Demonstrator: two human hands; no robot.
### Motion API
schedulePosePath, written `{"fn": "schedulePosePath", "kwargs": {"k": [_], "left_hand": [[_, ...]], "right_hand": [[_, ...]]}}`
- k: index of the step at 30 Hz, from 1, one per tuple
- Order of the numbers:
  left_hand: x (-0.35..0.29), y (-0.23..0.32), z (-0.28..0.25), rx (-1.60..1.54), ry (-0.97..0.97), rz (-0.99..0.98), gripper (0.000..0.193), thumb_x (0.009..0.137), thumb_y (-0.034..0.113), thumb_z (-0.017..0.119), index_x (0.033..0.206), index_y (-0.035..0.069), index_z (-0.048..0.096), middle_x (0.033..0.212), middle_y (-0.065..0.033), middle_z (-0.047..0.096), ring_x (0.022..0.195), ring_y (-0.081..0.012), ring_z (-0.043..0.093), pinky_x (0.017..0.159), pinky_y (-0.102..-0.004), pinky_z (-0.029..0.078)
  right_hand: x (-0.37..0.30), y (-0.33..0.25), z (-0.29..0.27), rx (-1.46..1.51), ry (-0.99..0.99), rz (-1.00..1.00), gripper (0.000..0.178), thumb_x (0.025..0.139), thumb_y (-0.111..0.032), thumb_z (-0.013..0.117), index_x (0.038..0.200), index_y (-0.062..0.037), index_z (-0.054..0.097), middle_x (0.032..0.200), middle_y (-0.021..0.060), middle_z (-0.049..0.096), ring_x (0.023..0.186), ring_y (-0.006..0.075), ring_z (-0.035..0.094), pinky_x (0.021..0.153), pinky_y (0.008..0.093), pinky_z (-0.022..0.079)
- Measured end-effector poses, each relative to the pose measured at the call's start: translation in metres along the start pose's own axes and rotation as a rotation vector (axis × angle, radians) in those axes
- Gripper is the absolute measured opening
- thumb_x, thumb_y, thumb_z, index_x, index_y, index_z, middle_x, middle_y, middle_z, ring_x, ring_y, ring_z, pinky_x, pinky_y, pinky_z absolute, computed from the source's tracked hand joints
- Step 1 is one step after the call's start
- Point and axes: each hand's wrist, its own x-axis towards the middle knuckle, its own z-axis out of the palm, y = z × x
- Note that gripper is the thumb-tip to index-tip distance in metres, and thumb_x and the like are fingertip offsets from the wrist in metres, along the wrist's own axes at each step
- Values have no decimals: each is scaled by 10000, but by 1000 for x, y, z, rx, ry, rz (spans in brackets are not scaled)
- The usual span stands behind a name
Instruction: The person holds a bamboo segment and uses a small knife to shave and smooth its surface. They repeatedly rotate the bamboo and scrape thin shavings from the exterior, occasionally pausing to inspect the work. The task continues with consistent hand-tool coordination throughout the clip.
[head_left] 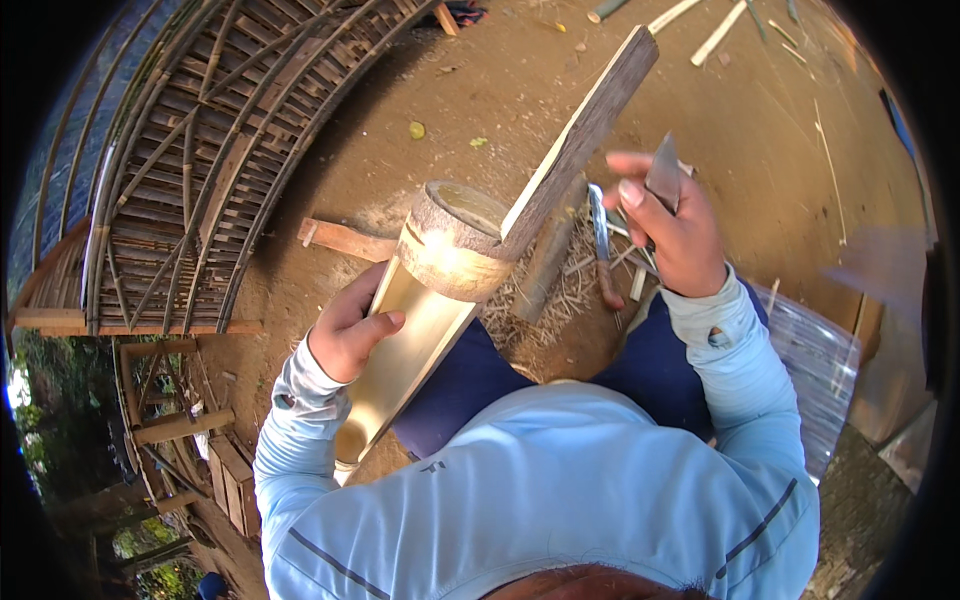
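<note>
My left hand grips the edge of a split bamboo trough, pale yellow inside, with a round node end pointing away from me. A long flat wooden blade is wedged into that node end and slants up to the right. My right hand is raised to the right of the blade, closed on a dark wedge-shaped piece. Below it a knife with a reddish handle lies among shavings on the ground.
A woven bamboo lattice panel curves along the left. Bamboo shavings and a short log lie on the dirt ahead. Cut sticks are scattered at the top. A clear plastic sheet lies at my right.
</note>
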Motion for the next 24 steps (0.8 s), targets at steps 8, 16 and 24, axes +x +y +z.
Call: {"fn": "schedulePosePath", "kwargs": {"k": [8, 16, 24], "left_hand": [[-11, 7, 39, 253, 118, 115, 651, 824, 116, 570, 1431, -61, 411, 1291, -225, 595, 1217, -304, 576, 1049, -381, 414], [-17, 6, 42, 236, -106, 243, 795, 817, 145, 669, 1488, -78, 306, 1443, -228, 480, 1338, -320, 479, 1122, -409, 342], [25, -37, 27, -359, -467, 214, 1157, 678, 481, 882, 1519, -46, 288, 1494, -149, 426, 1383, -255, 393, 1158, -388, 264]], "right_hand": [[-21, -25, 34, 203, 34, -144, 539, 900, -324, 743, 1270, 13, 543, 915, 17, 627, 700, 77, 558, 642, 255, 475], [-31, -14, 39, 216, 140, -155, 416, 887, -252, 741, 1183, 19, 631, 888, 24, 644, 750, 86, 575, 678, 258, 477], [-5, -10, 17, 100, 174, -312, 265, 929, -222, 654, 1134, -60, 692, 975, 31, 721, 726, 93, 615, 595, 217, 459]]}}
